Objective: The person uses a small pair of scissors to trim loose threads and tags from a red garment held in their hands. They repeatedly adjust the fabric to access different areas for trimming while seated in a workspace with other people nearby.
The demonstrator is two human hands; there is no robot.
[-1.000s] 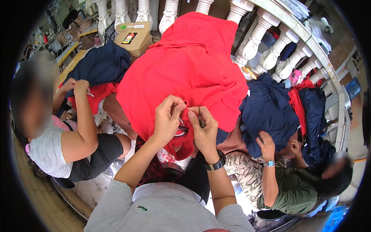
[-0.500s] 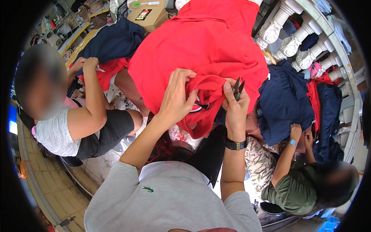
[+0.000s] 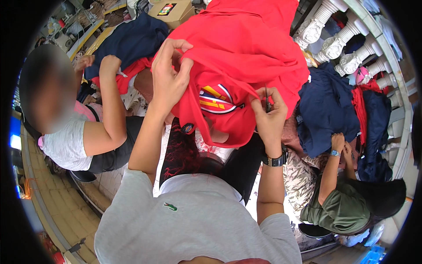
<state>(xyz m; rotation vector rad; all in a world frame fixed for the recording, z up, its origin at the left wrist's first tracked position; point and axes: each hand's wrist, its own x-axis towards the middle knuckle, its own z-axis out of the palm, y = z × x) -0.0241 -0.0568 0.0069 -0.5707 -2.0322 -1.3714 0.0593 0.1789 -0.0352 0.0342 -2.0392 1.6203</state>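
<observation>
A large red garment lies heaped in front of me, its near part hanging over my lap. My left hand pinches an edge of the cloth and lifts it up at the left. With fingers closed, my right hand grips the fabric on the other side. Small dark thread snips are also held in that hand, blades pointing away from me. Between my hands the cloth gapes, and a printed patch in yellow, red, white and navy shows inside. A dark round badge is near the lower left edge.
To my left a person in grey handles dark blue cloth. Another person in green works on navy garments at my right. A cardboard box stands behind; white balusters line the right.
My left hand has moved up and left, spreading the red cloth wider, so the printed patch shows much more. My right hand has shifted slightly, the snips now turned more edge-on.
</observation>
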